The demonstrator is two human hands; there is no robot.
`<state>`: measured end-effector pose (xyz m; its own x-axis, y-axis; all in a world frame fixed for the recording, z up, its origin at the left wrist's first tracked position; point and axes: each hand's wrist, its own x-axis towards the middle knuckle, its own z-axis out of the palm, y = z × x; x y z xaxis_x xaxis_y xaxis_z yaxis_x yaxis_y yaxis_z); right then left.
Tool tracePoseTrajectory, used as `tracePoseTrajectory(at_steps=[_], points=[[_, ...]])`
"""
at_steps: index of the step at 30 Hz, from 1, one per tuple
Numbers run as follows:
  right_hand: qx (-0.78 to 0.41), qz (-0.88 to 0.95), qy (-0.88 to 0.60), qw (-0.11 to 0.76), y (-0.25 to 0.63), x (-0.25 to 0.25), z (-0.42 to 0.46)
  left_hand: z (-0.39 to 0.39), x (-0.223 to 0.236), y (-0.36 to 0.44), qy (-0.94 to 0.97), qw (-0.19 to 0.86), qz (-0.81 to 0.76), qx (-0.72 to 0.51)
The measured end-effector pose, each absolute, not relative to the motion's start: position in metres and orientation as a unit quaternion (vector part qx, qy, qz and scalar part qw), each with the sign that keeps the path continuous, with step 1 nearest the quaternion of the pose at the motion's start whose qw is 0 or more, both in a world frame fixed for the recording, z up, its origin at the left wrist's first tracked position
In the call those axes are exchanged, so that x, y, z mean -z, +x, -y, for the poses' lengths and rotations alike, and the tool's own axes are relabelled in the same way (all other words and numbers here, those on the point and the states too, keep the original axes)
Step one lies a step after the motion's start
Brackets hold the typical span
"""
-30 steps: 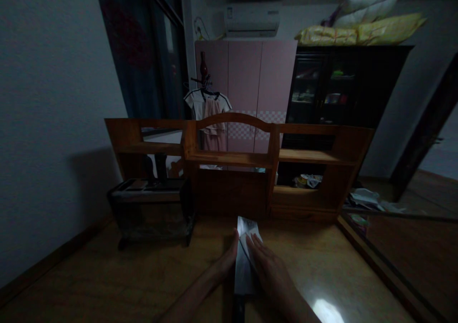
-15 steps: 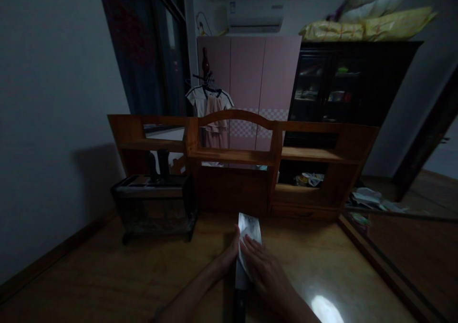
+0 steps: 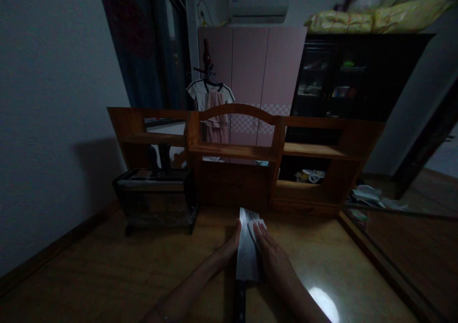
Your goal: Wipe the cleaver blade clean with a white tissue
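one cleaver [image 3: 246, 258] points lengthwise away, handle [image 3: 240, 301] nearest. it is between left hand [image 3: 232, 247], whose grip is unclear, and right hand [image 3: 275, 257], which holds white cloth [image 3: 251, 226].

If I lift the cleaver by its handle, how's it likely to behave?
The cleaver is probably stiff: its broad blade looks like flat metal. It may feel blade-heavy, as the blade is much wider than the handle. The blade's sheen suggests a possibly slippery surface.

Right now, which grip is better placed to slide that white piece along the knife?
Probably the right grip: it rests on the white piece. The left grip is at the knife's left edge.
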<state>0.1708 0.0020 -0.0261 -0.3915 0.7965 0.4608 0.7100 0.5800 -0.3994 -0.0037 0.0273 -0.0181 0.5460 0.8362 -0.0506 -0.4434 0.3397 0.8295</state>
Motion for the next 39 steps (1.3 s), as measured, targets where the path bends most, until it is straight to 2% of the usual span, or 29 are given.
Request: tracePoseTrajectory(at_steps=[4,10,15,26,31,39], points=[[-0.054,0.823,-0.469,0.316,0.173,0.013,0.004,-0.022,0.01,-0.004,0.409,0.782,-0.241,-0.405],[-0.079,0.887,-0.37,0.264,0.16,-0.013,0.024,-0.026,0.021,-0.003,0.338,0.786,-0.33,-0.399],[-0.098,0.899,-0.35,0.243,0.157,-0.015,0.024,-0.03,0.029,-0.006,0.348,0.786,-0.33,-0.391],[-0.061,0.829,-0.474,0.29,0.171,0.016,0.005,-0.021,0.006,-0.005,0.41,0.774,-0.266,-0.402],[-0.068,0.837,-0.446,0.308,0.17,0.006,0.012,-0.022,0.01,-0.005,0.39,0.783,-0.283,-0.394],[-0.089,0.901,-0.353,0.235,0.156,-0.012,0.024,-0.031,0.033,-0.008,0.353,0.78,-0.333,-0.395]])
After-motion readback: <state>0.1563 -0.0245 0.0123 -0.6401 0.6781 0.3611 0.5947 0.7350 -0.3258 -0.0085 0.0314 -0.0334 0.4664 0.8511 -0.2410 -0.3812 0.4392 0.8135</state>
